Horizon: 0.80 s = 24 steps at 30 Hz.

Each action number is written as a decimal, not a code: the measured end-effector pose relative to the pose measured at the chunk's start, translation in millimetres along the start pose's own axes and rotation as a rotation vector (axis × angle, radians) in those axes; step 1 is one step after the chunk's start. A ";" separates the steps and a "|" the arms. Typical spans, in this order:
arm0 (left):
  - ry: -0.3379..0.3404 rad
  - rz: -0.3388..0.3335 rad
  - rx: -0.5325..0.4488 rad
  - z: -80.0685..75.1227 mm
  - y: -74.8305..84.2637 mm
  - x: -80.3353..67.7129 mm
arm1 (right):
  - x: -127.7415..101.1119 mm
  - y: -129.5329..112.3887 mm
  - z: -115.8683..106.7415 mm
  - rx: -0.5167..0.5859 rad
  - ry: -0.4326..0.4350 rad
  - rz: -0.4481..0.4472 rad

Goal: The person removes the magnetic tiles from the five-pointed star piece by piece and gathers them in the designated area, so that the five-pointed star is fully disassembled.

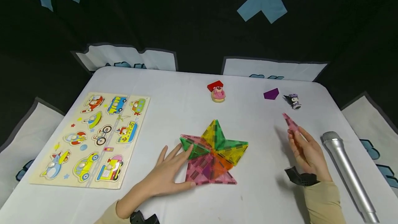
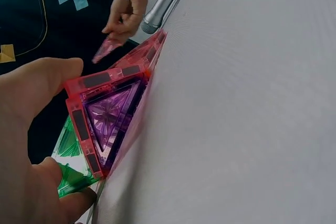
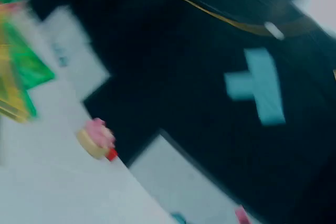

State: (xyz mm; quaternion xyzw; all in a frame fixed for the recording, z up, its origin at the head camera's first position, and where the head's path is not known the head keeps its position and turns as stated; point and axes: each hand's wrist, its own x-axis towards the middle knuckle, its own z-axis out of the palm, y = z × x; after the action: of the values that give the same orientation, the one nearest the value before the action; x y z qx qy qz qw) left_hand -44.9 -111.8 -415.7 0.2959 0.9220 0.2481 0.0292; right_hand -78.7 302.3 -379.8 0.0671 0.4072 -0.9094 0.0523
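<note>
A flat star of translucent magnetic tiles [image 1: 217, 151], pink, green, yellow and orange, lies mid-table. My left hand [image 1: 181, 163] rests on its left side with fingers straight, touching a green tile [image 1: 192, 148] and a pink tile [image 1: 199, 170]. The left wrist view shows that pink tile [image 2: 113, 108] close up, between thumb and fingers. To the right, above the table, my right hand [image 1: 295, 136] pinches a narrow pink triangle tile [image 1: 290, 121] that points away from me; the same pink triangle tile [image 2: 106, 49] appears in the left wrist view. The right wrist view is blurred.
A wooden vehicle puzzle board [image 1: 93, 137] lies at the left. A silver microphone [image 1: 345, 168] lies by the right edge. At the back are a pink donut toy [image 1: 218, 94] against a red block [image 1: 215, 85], a purple pentagon piece [image 1: 271, 94] and a small dark figurine [image 1: 293, 100].
</note>
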 end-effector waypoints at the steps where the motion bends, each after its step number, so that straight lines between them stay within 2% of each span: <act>1: 0.001 0.000 -0.001 0.0 -0.3 -0.6 | 2.0 -1.4 -6.3 0.096 -0.001 0.024; 3: 0.001 0.002 0.003 -0.1 -0.7 -1.6 | 4.5 -1.9 -15.9 0.179 0.008 0.046; 5: 0.004 0.002 0.006 -0.5 -0.7 -2.4 | 5.6 -0.9 -21.3 0.079 0.043 0.028; 8: 0.016 0.011 0.014 -1.2 -0.3 -2.0 | 6.7 2.1 -21.7 -0.179 0.115 -0.007; 11: 0.023 0.022 0.017 -1.5 0.2 -0.7 | 6.1 11.8 -11.4 -0.475 0.176 -0.077; 12: 0.026 0.025 0.020 -1.6 0.3 -0.4 | 5.6 17.1 -5.3 -0.570 0.188 -0.110; 14: 0.025 0.023 0.022 -1.8 -0.1 -0.4 | 3.7 31.1 9.0 -0.786 0.157 -0.195; 15: 0.022 0.018 0.024 -1.8 -0.4 -0.6 | 2.2 39.3 16.4 -0.891 0.110 -0.238; 17: 0.016 0.013 0.030 -1.5 -0.9 -0.6 | -2.1 55.9 31.2 -1.083 -0.056 -0.302; 19: 0.003 0.007 0.024 -1.0 -1.1 -0.5 | -8.0 71.6 43.4 -1.208 -0.311 -0.334; 21: -0.007 0.005 0.019 -0.6 -1.0 -0.1 | -14.2 84.6 54.3 -1.262 -0.544 -0.301; 23: -0.010 0.004 0.012 -0.9 -0.7 -0.2 | -19.5 94.9 63.1 -1.290 -0.710 -0.271; 24: -0.007 0.004 0.011 -1.1 -0.6 -0.4 | -21.5 98.9 66.7 -1.296 -0.766 -0.261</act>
State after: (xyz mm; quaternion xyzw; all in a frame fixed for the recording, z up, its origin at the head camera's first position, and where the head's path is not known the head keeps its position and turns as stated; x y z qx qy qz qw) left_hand -45.2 -112.9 -415.0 0.2987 0.9227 0.2419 0.0305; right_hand -48.0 187.8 -404.8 -0.3456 0.8175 -0.4471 0.1110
